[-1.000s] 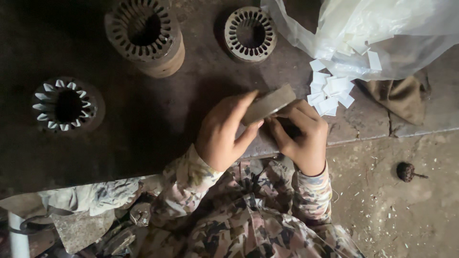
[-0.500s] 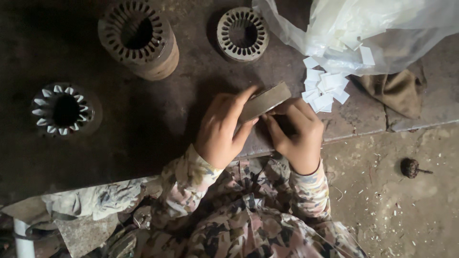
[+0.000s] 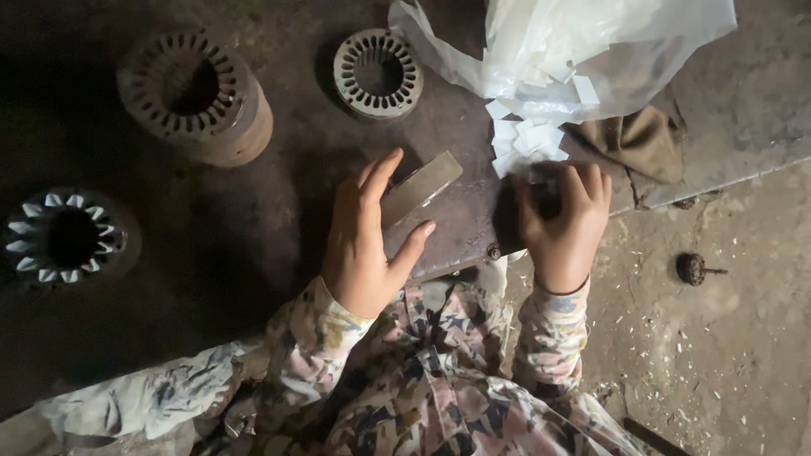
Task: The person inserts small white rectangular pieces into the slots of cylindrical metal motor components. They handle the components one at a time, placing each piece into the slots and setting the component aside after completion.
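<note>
- Two hands are busy at the edge of the dark desk (image 3: 253, 253), and each one does its own job.
- The left hand (image 3: 365, 236) holds a flat grey strip (image 3: 420, 190). Its fingers are closed on the strip, thumb on the near side and the other fingers over the top. The strip is tilted, with its far end sticking up past the fingertips.
- The right hand (image 3: 564, 221) rests on the desk just under the little pile of white paper slips (image 3: 522, 137). Its fingers are curled down, but I cannot tell if they have a slip yet.
- The slips spill out of a clear plastic bag (image 3: 574, 51), with a brown cloth (image 3: 640, 139) beside it.
- I think this is the step of fetching one slip. The next move calls for a careful pinch, so only one thin slip comes away from the pile.
- Three round metal rings with slots sit farther back: a tall one (image 3: 196, 97), a flat one (image 3: 378, 73), and one with white slips in its slots (image 3: 69, 236).
- A second ago both hands were together on the strip. Now the right hand has let go and moved right, toward the pile.
</note>
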